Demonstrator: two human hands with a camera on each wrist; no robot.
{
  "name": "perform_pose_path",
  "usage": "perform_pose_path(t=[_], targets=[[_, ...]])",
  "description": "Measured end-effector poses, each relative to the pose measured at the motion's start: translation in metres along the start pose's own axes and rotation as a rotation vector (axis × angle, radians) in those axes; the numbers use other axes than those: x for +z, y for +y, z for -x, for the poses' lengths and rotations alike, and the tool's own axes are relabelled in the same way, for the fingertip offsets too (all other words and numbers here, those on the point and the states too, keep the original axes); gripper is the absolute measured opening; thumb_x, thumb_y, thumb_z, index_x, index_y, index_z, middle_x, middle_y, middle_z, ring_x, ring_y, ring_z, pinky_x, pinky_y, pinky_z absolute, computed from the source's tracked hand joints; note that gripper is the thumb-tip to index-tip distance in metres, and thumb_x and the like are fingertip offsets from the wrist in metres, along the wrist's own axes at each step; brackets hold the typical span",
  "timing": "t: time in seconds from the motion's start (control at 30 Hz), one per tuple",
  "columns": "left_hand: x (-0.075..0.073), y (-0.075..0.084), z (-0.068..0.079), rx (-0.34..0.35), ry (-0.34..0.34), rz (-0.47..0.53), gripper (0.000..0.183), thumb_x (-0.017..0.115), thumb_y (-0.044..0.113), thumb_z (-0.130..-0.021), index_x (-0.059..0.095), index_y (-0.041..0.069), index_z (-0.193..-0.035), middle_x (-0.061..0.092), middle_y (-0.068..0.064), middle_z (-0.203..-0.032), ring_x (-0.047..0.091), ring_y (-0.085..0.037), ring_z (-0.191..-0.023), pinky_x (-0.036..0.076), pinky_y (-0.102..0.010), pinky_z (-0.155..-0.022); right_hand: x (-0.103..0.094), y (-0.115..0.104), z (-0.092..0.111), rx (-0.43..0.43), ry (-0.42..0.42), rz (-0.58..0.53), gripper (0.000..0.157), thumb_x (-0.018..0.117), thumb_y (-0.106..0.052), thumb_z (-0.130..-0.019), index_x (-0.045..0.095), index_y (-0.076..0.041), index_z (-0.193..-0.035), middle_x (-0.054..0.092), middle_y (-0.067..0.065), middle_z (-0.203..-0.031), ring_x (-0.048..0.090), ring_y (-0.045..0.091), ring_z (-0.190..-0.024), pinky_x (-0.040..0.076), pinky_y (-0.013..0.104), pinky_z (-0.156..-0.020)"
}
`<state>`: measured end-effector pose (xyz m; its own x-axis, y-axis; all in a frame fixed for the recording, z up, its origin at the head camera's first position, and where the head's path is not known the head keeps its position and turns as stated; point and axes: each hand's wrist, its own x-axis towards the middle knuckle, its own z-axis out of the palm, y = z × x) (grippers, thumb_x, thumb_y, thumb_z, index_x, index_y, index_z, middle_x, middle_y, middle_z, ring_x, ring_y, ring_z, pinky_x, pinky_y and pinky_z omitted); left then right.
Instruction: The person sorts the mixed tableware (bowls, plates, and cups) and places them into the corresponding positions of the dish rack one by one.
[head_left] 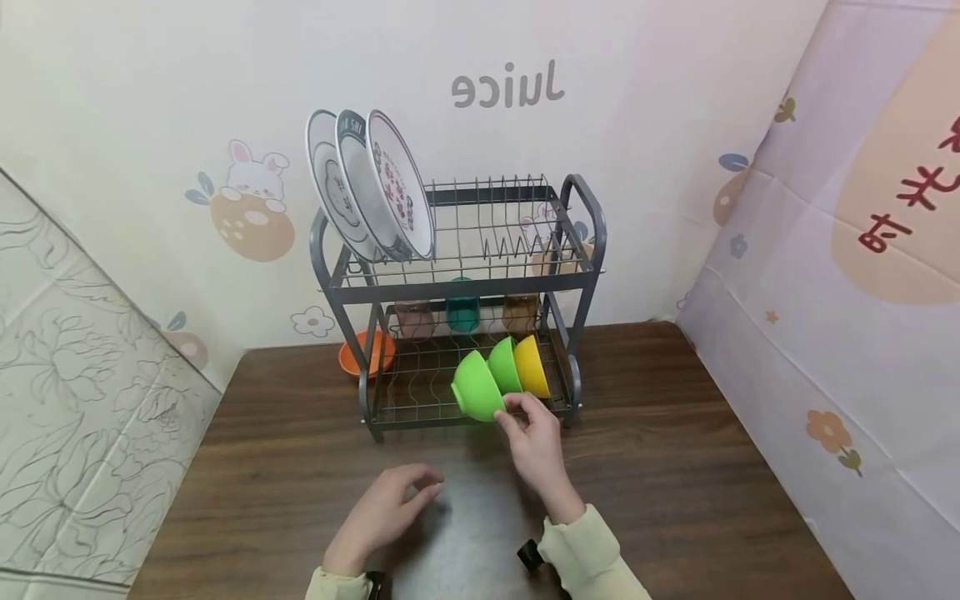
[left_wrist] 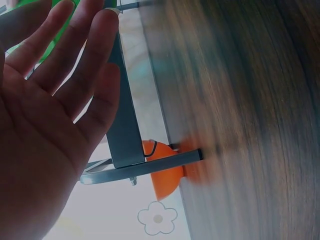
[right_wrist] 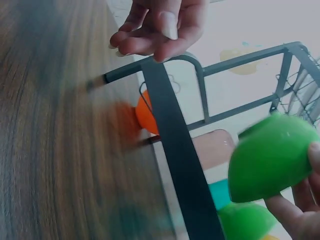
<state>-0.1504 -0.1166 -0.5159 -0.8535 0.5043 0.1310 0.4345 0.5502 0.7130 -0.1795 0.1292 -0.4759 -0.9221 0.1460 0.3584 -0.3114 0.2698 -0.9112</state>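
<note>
My right hand pinches a green bowl by its rim between thumb and fingers, at the front of the rack's lower shelf. The bowl is tilted on its side, its foot facing left. Just right of it, a second green bowl and a yellow bowl stand on edge in the lower shelf. In the right wrist view the held bowl overlaps the other green bowl. Over the table in front of the rack, my left hand holds nothing, its fingers loosely bent.
The two-tier dish rack stands against the back wall. Three plates lean in its upper left. Pink, teal and brown cups sit at the back of the lower shelf. An orange bowl rests on the table by the rack's left side.
</note>
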Motion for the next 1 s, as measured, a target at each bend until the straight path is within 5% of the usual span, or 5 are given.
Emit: perform_pose_path(t=[0.4,0.6,1.0], targets=[[0.002,-0.001,-0.001,-0.024,-0.033,-0.019,0.020,0.060,0.028,-0.101,0.072,0.014,-0.108,0.069,0.009,-0.104,0.063,-0.007,-0.095,0.053,-0.037,-0.081,0.022,0.026,-0.007,0.000,0.196,0.017,0.016,0.080,-0.005,-0.083,0.075,-0.006,-0.098,0.072,0.003,-0.091,0.068,0.019,-0.085,0.056,0.026,-0.073],[0.002,-0.001,0.001,-0.044,-0.051,-0.022,0.020,0.059,0.029,-0.101,0.072,0.015,-0.107,0.069,0.011,-0.103,0.063,-0.007,-0.096,0.053,-0.037,-0.081,0.027,0.037,-0.009,0.055,0.228,0.023,0.017,0.079,-0.007,-0.085,0.076,-0.004,-0.102,0.073,0.005,-0.093,0.070,0.017,-0.084,0.057,0.027,-0.074],[0.004,-0.001,-0.001,-0.025,-0.071,0.002,0.022,0.058,0.031,-0.101,0.072,0.015,-0.105,0.068,0.012,-0.100,0.062,-0.005,-0.094,0.054,-0.034,-0.080,0.032,0.053,-0.023,0.014,0.289,0.137,0.018,0.080,-0.011,-0.085,0.076,-0.004,-0.101,0.075,0.006,-0.093,0.072,0.018,-0.082,0.058,0.034,-0.071]])
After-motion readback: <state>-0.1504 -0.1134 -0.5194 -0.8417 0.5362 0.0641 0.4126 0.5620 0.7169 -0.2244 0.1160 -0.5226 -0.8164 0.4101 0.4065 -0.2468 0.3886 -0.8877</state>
